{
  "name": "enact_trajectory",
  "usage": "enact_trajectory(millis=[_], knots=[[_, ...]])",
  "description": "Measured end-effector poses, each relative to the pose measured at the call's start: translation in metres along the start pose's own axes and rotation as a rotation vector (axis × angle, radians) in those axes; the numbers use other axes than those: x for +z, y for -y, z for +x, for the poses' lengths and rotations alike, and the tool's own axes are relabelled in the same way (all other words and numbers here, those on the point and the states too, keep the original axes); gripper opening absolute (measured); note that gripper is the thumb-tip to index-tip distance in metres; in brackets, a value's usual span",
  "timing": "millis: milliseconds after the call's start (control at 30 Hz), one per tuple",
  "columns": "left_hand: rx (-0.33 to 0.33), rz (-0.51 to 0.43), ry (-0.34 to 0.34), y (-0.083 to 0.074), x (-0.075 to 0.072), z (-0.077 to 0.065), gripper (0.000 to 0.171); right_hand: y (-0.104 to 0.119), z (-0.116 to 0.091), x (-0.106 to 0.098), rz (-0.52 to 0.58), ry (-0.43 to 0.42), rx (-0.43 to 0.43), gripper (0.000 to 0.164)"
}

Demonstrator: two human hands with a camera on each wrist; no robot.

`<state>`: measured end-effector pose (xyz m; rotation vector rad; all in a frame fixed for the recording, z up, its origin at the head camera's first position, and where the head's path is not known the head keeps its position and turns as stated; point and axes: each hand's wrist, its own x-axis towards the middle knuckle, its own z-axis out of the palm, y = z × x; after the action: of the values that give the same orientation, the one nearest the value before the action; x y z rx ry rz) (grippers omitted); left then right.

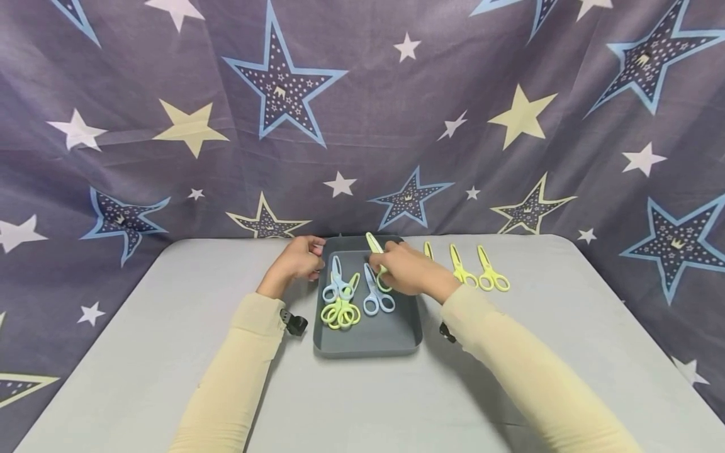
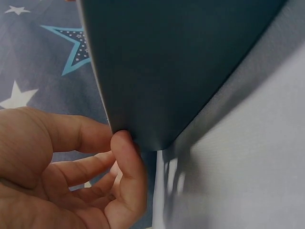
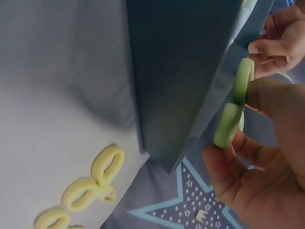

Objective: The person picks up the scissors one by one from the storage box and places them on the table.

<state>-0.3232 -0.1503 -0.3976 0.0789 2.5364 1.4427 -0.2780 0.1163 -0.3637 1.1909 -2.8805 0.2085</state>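
Note:
A dark grey tray (image 1: 391,332) lies on the table, and my left hand (image 1: 296,259) pinches its far left corner between thumb and finger. Over the far right part of the tray, my right hand (image 1: 406,269) holds light green scissors (image 3: 228,124) near their handles, blades pointing away. Inside the tray, blue scissors (image 1: 338,288) lie across green scissors (image 1: 342,314) on the left. Another pair of blue scissors (image 1: 376,299) rests near the middle. The right hand partly covers the held scissors.
Right of the tray, yellow scissors lie in a row: one pair (image 1: 493,277) outermost, one pair (image 1: 460,267) beside it, and one (image 1: 428,249) mostly hidden behind the right hand. A star-patterned cloth (image 1: 362,126) hangs behind the pale grey table (image 1: 153,352).

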Motion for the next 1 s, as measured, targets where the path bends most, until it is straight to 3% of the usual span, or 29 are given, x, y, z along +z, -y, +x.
enact_trajectory(millis=[500,767,1000], knots=[[0.000,0.003,-0.002,0.001,0.001,0.000,0.063,-0.041,-0.047,-0.014,-0.004,-0.115,0.033,0.012],[0.006,-0.002,-0.002,0.001,0.001,0.001,0.064,-0.071,-0.077,-0.017,-0.031,-0.122,0.099,0.016],[0.003,-0.028,0.004,0.001,0.002,0.002,0.064,-0.094,-0.098,-0.017,-0.033,-0.148,0.064,0.019]])
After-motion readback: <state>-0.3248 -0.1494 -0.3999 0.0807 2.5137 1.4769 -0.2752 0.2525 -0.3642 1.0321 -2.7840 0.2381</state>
